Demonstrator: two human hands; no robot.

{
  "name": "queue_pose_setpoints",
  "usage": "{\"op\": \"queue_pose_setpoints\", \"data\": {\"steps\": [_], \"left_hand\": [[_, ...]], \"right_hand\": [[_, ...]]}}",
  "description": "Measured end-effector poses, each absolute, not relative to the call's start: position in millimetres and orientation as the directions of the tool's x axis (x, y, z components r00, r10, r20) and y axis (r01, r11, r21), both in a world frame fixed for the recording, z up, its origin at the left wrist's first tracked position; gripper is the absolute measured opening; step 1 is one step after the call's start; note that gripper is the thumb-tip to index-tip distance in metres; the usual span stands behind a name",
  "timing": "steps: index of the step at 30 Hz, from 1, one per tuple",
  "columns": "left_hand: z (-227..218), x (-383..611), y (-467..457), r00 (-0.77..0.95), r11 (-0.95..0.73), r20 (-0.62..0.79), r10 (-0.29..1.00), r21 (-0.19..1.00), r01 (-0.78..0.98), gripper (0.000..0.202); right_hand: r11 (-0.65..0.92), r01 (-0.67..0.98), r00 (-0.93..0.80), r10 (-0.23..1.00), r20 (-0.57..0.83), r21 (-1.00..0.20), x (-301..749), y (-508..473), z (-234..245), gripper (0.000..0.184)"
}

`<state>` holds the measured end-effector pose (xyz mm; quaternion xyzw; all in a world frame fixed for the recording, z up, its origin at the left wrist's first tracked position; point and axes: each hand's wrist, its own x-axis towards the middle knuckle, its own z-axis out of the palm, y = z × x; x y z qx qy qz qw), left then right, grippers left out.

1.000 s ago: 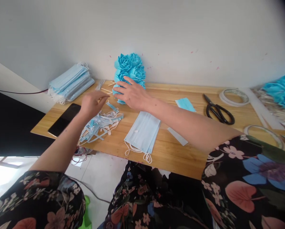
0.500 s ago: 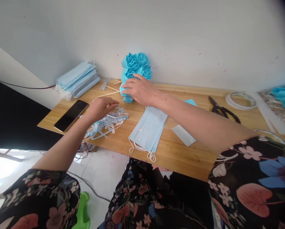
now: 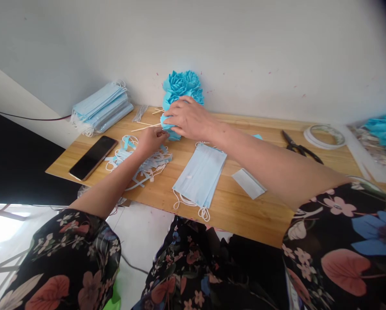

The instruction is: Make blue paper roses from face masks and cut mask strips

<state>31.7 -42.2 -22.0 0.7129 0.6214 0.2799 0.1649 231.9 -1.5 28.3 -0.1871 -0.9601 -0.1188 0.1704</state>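
Observation:
A bunch of bright blue flowers made from mask cloth [image 3: 182, 84] lies against the wall at the back of the wooden table [image 3: 231, 202]. My right hand [image 3: 186, 119] rests over its lower end with the fingers curled round it. My left hand [image 3: 151, 141] reaches in from the left, fingers pinched together at the bottom of the bunch, just above a heap of cut mask strips and ear loops [image 3: 141, 161]. What the left fingers pinch is hidden.
A stack of light blue face masks [image 3: 100, 106] sits at the back left, a black phone [image 3: 88, 157] in front of it. Flat masks [image 3: 199, 174] and a white strip [image 3: 248, 183] lie near the front edge. Black scissors [image 3: 299, 147], tape rolls [image 3: 324, 136] and more blue flowers [image 3: 385, 129] are at the right.
My left hand has moved right from the strip heap to the base of the flower bunch. My right hand has closed round the bunch's lower end.

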Motion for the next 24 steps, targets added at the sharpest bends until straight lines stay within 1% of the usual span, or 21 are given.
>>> {"op": "queue_pose_setpoints", "data": {"steps": [3, 6, 10, 13, 17, 20, 24], "left_hand": [[-21.1, 29.1, -44.1, 0.096, -0.176, 0.163, 0.982, 0.603, 0.778, 0.025], [-22.2, 21.0, -44.1, 0.150, -0.198, 0.129, 0.980, 0.621, 0.759, 0.022], [-23.8, 7.5, -41.9, 0.264, -0.288, 0.134, 0.955, 0.630, 0.721, 0.025], [-23.2, 2.2, -40.9, 0.305, -0.317, 0.134, 0.943, 0.644, 0.697, 0.026], [-22.1, 0.2, -40.7, 0.292, -0.292, 0.108, 0.950, 0.634, 0.717, 0.029], [-19.9, -0.5, -42.5, 0.265, -0.281, 0.122, 0.957, 0.622, 0.731, 0.033], [-13.6, -0.9, -47.8, 0.226, -0.274, 0.156, 0.962, 0.619, 0.736, 0.034]], "right_hand": [[0.911, 0.384, -0.871, 0.303, 0.386, 0.153, 232.8, 0.6, 26.4, 0.029], [0.912, 0.384, -0.871, 0.305, 0.386, 0.147, 232.8, 0.4, 26.1, 0.031], [0.890, 0.429, -0.858, 0.348, 0.379, 0.153, 230.9, -2.2, 27.4, 0.035], [0.863, 0.479, -0.838, 0.393, 0.378, 0.163, 228.9, -4.3, 28.6, 0.035], [0.839, 0.516, -0.827, 0.435, 0.357, 0.172, 228.1, -7.8, 29.3, 0.033], [0.855, 0.490, -0.839, 0.411, 0.356, 0.168, 231.6, -11.2, 29.9, 0.031], [0.890, 0.436, -0.839, 0.351, 0.415, 0.130, 245.7, -22.2, 31.1, 0.037]]}}
